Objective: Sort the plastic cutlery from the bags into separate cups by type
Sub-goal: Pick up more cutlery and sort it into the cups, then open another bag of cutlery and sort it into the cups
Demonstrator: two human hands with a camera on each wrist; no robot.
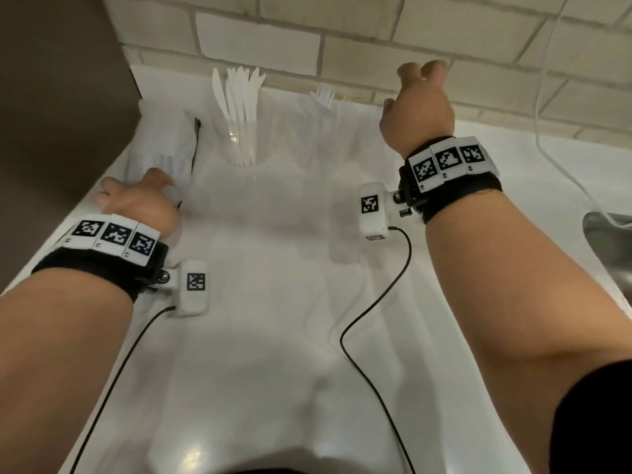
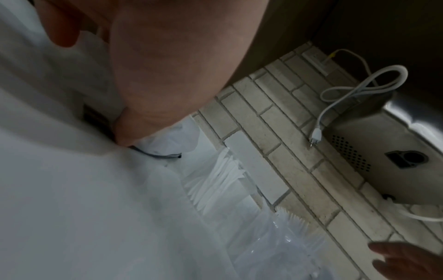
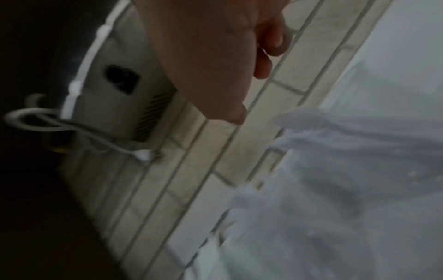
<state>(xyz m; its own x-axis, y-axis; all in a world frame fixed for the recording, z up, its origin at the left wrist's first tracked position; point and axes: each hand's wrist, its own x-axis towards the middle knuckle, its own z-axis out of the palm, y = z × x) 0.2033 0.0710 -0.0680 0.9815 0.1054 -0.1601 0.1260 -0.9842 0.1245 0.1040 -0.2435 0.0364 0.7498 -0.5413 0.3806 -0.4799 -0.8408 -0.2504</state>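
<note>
A clear cup of white plastic knives [image 1: 239, 131] stands at the back of the white counter [image 1: 273, 336]; the knives [image 2: 215, 181] also show in the left wrist view. To its right, a second clear cup holds white forks [image 1: 323, 97], their tines [image 2: 292, 217] against the wall. A clear zip bag [image 1: 160, 148] with white cutlery lies at the left edge. My left hand [image 1: 136, 200] grips the bag's near end, thumb [image 2: 124, 132] pressed by the black zip strip. My right hand [image 1: 419, 104] hangs raised right of the fork cup, fingers [image 3: 263, 66] loosely curled and holding nothing.
A tiled wall [image 1: 376, 46] runs along the back. A dark cabinet side [image 1: 51, 97] borders the counter on the left. A steel appliance [image 1: 608, 241] with a white power cord [image 1: 547, 97] sits at the right. The wrist-camera cables [image 1: 376, 302] trail over the counter.
</note>
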